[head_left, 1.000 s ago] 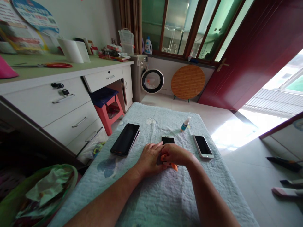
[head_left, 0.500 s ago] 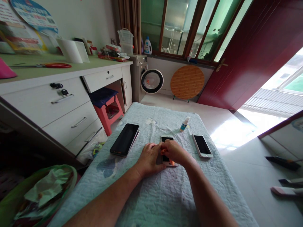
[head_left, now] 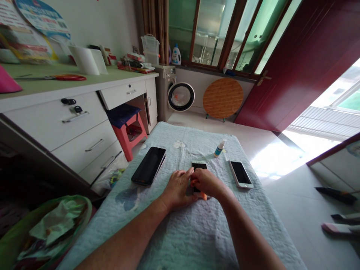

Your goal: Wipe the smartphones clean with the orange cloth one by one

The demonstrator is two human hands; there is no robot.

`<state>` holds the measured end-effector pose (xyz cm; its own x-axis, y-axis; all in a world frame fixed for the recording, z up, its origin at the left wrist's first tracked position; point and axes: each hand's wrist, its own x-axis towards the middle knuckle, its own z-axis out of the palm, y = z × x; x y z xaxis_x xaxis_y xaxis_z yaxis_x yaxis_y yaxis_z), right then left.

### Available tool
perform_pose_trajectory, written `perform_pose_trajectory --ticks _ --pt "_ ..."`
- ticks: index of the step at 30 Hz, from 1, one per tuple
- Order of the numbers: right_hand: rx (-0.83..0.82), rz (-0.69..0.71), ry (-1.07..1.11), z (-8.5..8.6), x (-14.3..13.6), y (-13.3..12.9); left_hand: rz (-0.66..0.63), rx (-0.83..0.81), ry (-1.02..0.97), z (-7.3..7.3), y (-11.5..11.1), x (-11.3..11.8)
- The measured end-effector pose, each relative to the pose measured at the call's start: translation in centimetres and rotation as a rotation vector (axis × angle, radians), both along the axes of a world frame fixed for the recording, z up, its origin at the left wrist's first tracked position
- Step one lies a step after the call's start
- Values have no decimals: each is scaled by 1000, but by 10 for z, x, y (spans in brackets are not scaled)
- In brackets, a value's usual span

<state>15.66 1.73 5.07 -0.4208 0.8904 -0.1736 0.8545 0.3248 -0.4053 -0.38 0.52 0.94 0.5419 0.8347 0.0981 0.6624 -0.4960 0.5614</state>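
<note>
A white-framed phone (head_left: 199,164) lies at the middle of the cloth-covered table, partly hidden under both hands. My left hand (head_left: 179,189) rests along its left edge, fingers spread, steadying it. My right hand (head_left: 207,180) is closed on an orange cloth (head_left: 204,196), pressed on the phone's screen; part of the cloth hangs below the hand. To the left is a large black phone (head_left: 149,165), resting on another thin object. A white phone (head_left: 241,174) lies to the right. Behind it stands a small spray bottle (head_left: 218,149).
The light blue cloth (head_left: 185,138) covers the table. A red stool (head_left: 129,131) and white drawers (head_left: 81,131) stand at the left, with a green waste bin (head_left: 89,210) at the lower left. Farther back are a washing machine (head_left: 164,93) and a round wooden board (head_left: 223,97).
My right hand has moved slightly down on the phone with the orange cloth. My left hand has stayed at the phone's left edge.
</note>
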Motion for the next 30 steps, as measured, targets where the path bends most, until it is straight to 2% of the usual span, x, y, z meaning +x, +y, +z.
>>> perform_pose_trajectory --ticks 9,16,24,30 --pt "-25 33 105 2 3 -19 -14 54 9 -11 3 0" --pt "-115 86 144 4 12 -22 -19 79 8 -10 3 -1" --pt "-70 37 149 -3 17 -21 -66 86 32 -7 2 -2" --pt "-17 -61 114 -5 25 -17 -60 46 65 -1 1 -2"
